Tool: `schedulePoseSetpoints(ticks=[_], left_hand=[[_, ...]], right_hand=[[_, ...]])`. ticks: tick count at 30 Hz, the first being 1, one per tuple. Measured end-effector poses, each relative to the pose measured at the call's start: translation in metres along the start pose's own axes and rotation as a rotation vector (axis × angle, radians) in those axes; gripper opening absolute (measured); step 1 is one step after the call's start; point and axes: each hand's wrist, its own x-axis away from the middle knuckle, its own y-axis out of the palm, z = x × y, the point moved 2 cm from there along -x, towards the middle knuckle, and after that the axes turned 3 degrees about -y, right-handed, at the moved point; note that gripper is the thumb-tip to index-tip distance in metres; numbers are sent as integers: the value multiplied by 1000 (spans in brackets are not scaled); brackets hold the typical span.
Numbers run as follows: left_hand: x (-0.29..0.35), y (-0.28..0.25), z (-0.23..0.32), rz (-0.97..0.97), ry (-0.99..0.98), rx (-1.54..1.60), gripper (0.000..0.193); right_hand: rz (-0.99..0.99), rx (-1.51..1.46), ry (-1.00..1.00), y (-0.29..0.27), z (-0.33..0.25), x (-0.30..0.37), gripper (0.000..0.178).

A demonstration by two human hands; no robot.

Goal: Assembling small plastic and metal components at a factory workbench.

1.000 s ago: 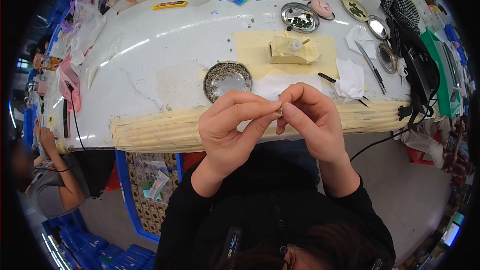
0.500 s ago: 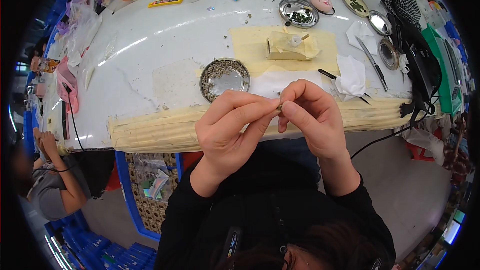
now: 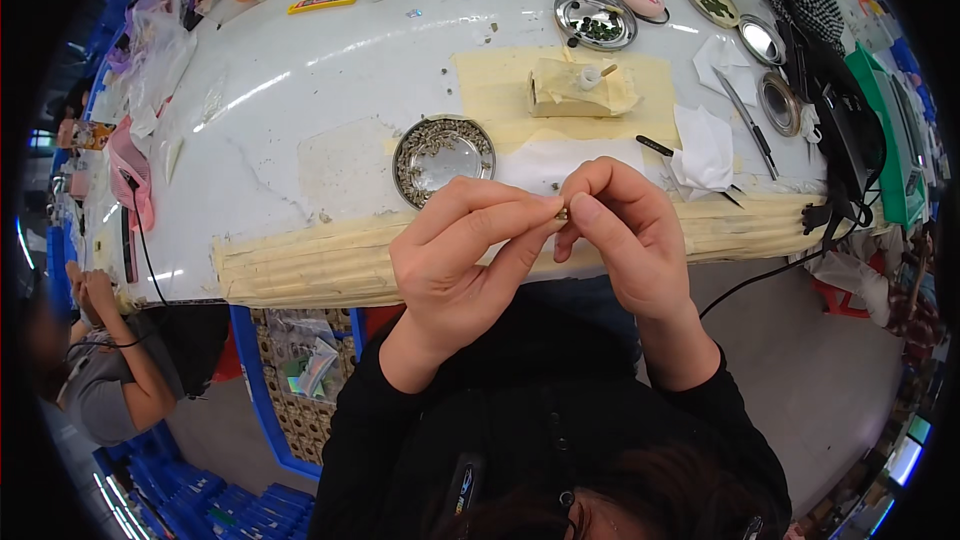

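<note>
Left hand (image 3: pixel 455 265) and right hand (image 3: pixel 630 235) pinch a tiny piece (image 3: pixel 562 215) between them.

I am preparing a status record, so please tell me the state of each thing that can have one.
Small piece: held, details unclear
Left hand: pinching it
Right hand: pinching it
Near metal dish: open, partly filled
Far metal tray: open, partly filled
Nearer white tissue: crumpled
Blue crate: open, loaded
</note>
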Motion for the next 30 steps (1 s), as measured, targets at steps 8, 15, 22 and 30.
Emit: schedulePoseSetpoints(ticks=[8,15,22,30], left_hand=[[0,-1,1,-32,30,-40,21],[-1,-1,1,-28,-5,28,24],[-1,-2,-2,2,-11,-40,23],[-4,-2,-2,-3,3,-55,23]], right_hand=[[-2,4,-11,-2,2,0,12],[-18,-27,40,0,2,-1,13],[4,-16,-15,-1,3,-2,12],[11,7,23,-1,3,-5,13]])
